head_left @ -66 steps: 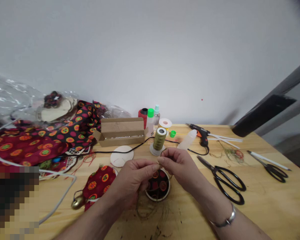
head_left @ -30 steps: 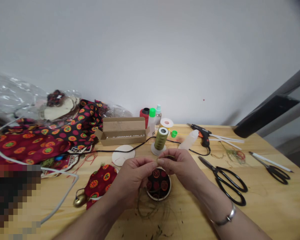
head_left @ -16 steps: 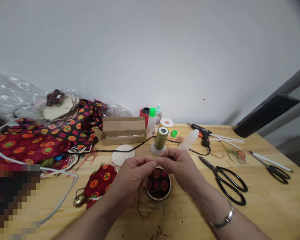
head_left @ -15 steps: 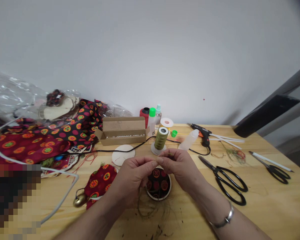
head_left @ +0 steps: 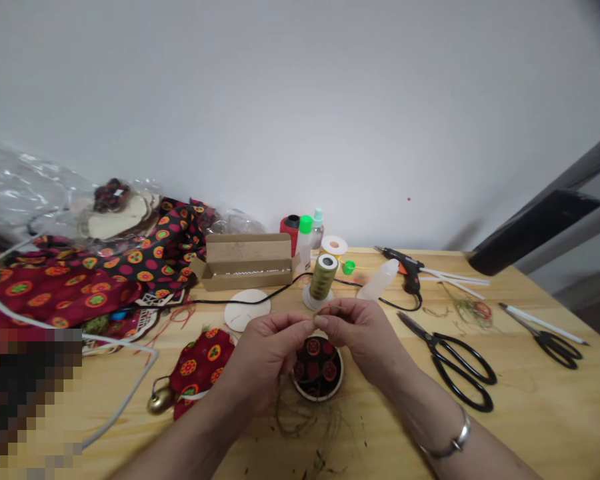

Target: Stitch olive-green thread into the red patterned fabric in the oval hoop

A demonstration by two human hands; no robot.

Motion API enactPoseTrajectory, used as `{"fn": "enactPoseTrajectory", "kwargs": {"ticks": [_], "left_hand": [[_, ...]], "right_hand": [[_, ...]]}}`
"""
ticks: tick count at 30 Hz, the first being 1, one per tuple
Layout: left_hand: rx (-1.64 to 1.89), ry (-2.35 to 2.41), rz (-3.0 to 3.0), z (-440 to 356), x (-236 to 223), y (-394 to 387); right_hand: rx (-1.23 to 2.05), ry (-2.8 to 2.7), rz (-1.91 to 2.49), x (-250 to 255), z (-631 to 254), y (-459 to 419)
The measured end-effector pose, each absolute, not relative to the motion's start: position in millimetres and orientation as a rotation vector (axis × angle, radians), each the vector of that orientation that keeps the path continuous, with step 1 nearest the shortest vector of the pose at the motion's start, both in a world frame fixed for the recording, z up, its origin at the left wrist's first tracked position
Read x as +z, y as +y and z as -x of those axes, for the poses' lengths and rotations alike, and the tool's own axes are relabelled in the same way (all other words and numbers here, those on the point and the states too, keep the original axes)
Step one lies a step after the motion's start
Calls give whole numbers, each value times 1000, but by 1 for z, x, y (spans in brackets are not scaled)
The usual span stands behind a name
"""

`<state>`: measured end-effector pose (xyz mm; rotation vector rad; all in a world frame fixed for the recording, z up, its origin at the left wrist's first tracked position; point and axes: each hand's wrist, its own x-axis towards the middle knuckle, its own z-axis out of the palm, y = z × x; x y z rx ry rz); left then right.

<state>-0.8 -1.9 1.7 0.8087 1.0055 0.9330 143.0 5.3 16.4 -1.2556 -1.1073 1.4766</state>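
Observation:
My left hand (head_left: pixel 270 347) and my right hand (head_left: pixel 354 333) meet fingertip to fingertip above the table, both closed in a pinch. Between them they hold olive thread; a bit of it shows over my right fingers, but its ends at the fingertips are too fine to make out. Loose olive strands (head_left: pixel 293 423) hang below my left hand onto the wood. Under the hands lies a round piece with dark patterned fabric (head_left: pixel 316 377) and a pale rim, partly covered by my fingers. An olive thread spool (head_left: pixel 321 280) stands just beyond them.
Red patterned fabric (head_left: pixel 197 363) with a brass bell (head_left: pixel 161 401) lies left of my hand. Large scissors (head_left: pixel 450 360) rest at right, beyond them smaller scissors (head_left: pixel 550 340). Behind are a glue gun (head_left: pixel 405 267), a plastic bottle (head_left: pixel 379 280) and an open cardboard box (head_left: pixel 250 273).
Both hands stay in nearly the same place, still pinched together. The olive thread over my right fingers has shifted slightly. Nothing on the table has visibly moved.

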Motion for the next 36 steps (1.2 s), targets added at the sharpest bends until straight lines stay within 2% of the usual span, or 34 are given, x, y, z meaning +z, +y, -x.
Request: {"fn": "enactPoseTrajectory", "kwargs": {"ticks": [9,19,28,36], "left_hand": [[927,1047,-868,-2,9,-1],[911,1125,-923,0,13,0],[1050,1306,-1373,4,17,4],[869,1293,-1577,-1,10,-6]], "right_hand": [[1462,-1145,1261,14,-144,6],[1190,-1413,1307,10,-148,10],[946,-1527,1335,11,-157,15],[936,-1502,1374,10,-156,15]]}}
